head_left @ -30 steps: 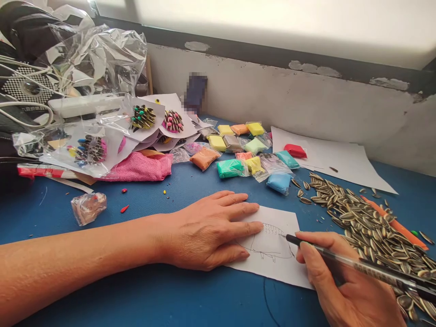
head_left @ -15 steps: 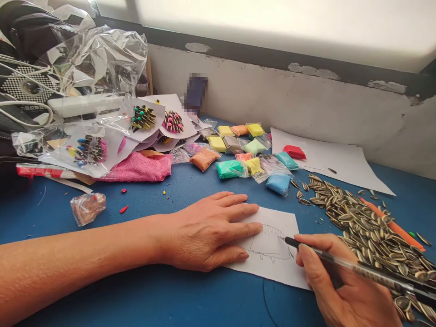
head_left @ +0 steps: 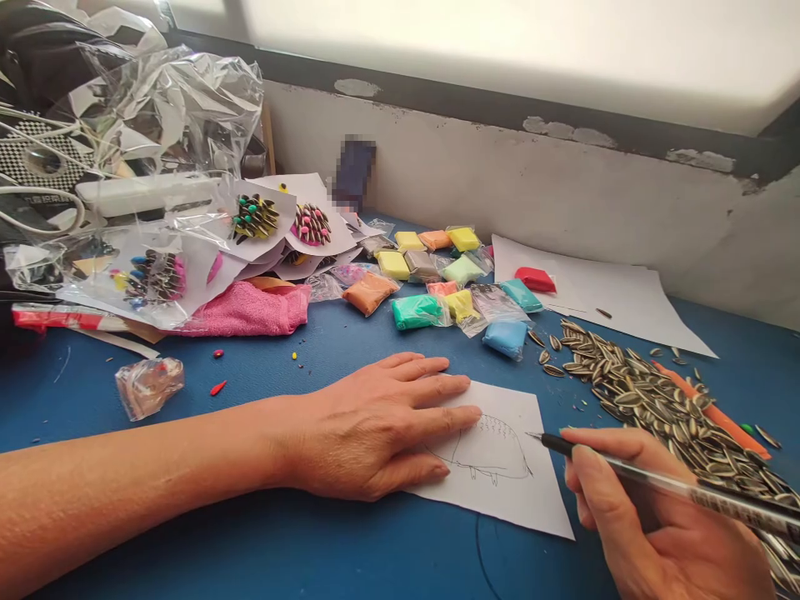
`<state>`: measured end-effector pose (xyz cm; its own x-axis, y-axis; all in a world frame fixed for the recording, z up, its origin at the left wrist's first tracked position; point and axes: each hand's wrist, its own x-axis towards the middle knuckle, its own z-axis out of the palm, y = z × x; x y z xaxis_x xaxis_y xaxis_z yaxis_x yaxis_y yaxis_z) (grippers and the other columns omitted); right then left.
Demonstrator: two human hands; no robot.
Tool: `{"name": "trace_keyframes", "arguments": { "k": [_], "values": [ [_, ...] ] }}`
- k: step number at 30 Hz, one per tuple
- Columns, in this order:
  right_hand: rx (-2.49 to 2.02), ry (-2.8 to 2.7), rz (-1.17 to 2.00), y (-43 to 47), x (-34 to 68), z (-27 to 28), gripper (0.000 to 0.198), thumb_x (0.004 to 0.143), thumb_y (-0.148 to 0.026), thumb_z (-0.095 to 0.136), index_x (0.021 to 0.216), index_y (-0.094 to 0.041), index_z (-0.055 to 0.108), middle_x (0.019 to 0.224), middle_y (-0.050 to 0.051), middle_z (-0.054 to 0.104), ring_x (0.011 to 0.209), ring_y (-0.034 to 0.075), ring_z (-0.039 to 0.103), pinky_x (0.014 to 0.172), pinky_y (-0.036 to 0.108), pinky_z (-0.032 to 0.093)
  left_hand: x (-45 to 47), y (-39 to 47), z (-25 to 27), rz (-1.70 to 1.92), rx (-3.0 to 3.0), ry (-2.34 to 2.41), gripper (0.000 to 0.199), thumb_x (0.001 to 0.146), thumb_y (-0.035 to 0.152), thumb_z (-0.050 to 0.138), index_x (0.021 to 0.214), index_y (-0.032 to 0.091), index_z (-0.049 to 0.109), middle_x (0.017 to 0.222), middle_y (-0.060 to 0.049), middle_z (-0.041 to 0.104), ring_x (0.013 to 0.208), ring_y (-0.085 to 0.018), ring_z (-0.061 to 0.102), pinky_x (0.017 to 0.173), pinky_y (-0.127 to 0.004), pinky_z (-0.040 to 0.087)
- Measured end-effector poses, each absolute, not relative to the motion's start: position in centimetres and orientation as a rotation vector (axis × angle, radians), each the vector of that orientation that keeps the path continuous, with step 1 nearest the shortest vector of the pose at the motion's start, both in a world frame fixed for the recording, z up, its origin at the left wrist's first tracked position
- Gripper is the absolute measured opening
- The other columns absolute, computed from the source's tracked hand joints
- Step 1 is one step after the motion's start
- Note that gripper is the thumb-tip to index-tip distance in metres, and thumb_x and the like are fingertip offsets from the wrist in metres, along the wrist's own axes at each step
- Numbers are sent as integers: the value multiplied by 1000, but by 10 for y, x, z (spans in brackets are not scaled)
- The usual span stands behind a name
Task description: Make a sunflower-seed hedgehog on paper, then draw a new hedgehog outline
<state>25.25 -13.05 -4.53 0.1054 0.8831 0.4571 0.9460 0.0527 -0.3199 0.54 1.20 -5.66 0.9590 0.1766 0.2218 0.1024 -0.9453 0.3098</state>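
Note:
My left hand [head_left: 375,425] lies flat with its fingers stretched out, pressing on a small sheet of white paper [head_left: 525,504]. On the paper is a line drawing of a rounded animal with short legs and rows of small curved marks along its back; the fingers hide part of it. My right hand [head_left: 662,517] is closed around a black-tipped pen [head_left: 650,475] with a clear barrel. The pen's point sits just right of the drawn outline; whether it touches the paper I cannot tell.
Striped sunflower seeds [head_left: 643,387] lie heaped on the right, beside an orange stick [head_left: 718,417]. Several wrapped clay packets [head_left: 416,310] spread behind my left hand. A pink towel [head_left: 250,308], seed-covered clay pieces on paper [head_left: 256,217] and clear bags [head_left: 187,100] crowd the left.
My right hand and the pen have moved right, away from the marks inside the drawn back. My left hand stays on the paper. The view has shifted slightly.

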Motion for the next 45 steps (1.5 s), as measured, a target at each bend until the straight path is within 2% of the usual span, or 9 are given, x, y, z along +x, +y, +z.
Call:
{"name": "trace_keyframes", "arguments": {
  "k": [6, 12, 17, 23, 28, 33, 37, 41, 45],
  "values": [
    [-1850, -1772, -127, -130, 247, -48, 19, 96, -41, 54, 92, -28, 68, 59, -5, 66, 45, 13, 61, 43, 25, 45, 5, 12, -57, 372, 2804, 202, 49, 104, 41, 51, 146, 15, 55, 155, -18, 48, 145, -41, 41, 118, -57, 34],
    [-1826, -1841, -137, -131, 247, -49, 15, 97, -38, 56, 98, -30, 68, 69, -5, 72, 48, 13, 64, 43, 26, 45, 5, 12, -58, 379, 2814, 190, 50, 105, 42, 49, 147, 15, 54, 155, -18, 49, 145, -41, 41, 118, -57, 34],
    [-1777, -1886, -136, -132, 247, -49, 11, 98, -35, 55, 100, -30, 65, 70, -7, 70, 49, 12, 64, 46, 24, 46, 5, 12, -57, 336, 2831, 203, 51, 106, 44, 48, 148, 16, 52, 156, -17, 47, 146, -40, 39, 119, -54, 33],
    [-1787, -1874, -112, -131, 246, -48, 11, 97, -36, 56, 98, -30, 65, 70, -6, 70, 46, 11, 61, 42, 25, 43, 5, 12, -56, 326, 2832, 198, 52, 106, 43, 46, 148, 14, 52, 156, -17, 47, 145, -41, 39, 118, -56, 33],
    [-1765, -1828, -38, -127, 245, -50, 13, 95, -36, 57, 94, -29, 68, 68, -5, 69, 51, 13, 64, 54, 25, 53, 5, 13, -57, 324, 2832, 190, 52, 106, 44, 46, 148, 14, 53, 157, -17, 46, 146, -41, 39, 119, -55, 32],
    [-1810, -1687, 22, -128, 242, -50, 16, 92, -42, 57, 88, -30, 67, 67, -4, 71, 54, 15, 66, 60, 28, 57, 5, 13, -57, 320, 2821, 194, 52, 106, 44, 47, 148, 14, 52, 158, -17, 44, 147, -41, 38, 120, -55, 30],
    [-1816, -1756, 24, -129, 246, -48, 16, 91, -40, 58, 88, -30, 69, 64, -4, 71, 47, 15, 63, 52, 27, 54, 5, 13, -58, 365, 2780, 200, 56, 104, 43, 53, 150, 11, 47, 156, -18, 47, 147, -39, 39, 121, -54, 31],
    [-1829, -1768, -96, -131, 253, -46, 17, 92, -41, 57, 89, -29, 70, 61, -5, 68, 42, 13, 60, 40, 25, 45, 5, 13, -59, 428, 2771, 186, 52, 103, 43, 55, 142, 9, 54, 153, -20, 51, 145, -38, 42, 120, -53, 34],
    [-1859, -1604, 32, -134, 240, -49, 21, 94, -45, 56, 92, -28, 69, 65, -5, 69, 49, 13, 65, 54, 25, 56, 6, 13, -58, 410, 2812, 214, 54, 103, 45, 54, 142, 8, 56, 158, -22, 42, 145, -39, 42, 120, -52, 32]
  ]
}}
